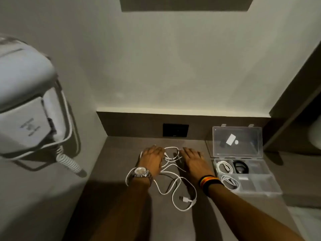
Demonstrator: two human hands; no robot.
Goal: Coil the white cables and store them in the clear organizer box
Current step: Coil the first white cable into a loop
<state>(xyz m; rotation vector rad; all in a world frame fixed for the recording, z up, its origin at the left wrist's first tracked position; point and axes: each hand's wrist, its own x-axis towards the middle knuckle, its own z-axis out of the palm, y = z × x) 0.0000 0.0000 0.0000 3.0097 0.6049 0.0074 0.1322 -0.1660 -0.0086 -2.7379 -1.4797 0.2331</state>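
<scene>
A loose tangle of white cables [171,184] lies spread on the brown counter, with a USB plug [184,199] at its near end. My left hand [152,160] rests flat, palm down, on the tangle's left part. My right hand [194,160] lies flat beside its right part, fingers together. Neither hand grips anything. To the right stands the clear organizer box [271,190] with its lid [237,141] raised. Two coiled white cables [224,166] [230,181] sit in its left compartments.
A black coiled cable [240,166] lies in a middle compartment of the box. A dark wall socket [175,130] sits in the back panel. A white wall-mounted hair dryer [26,101] with a spiral cord [69,162] hangs at the left.
</scene>
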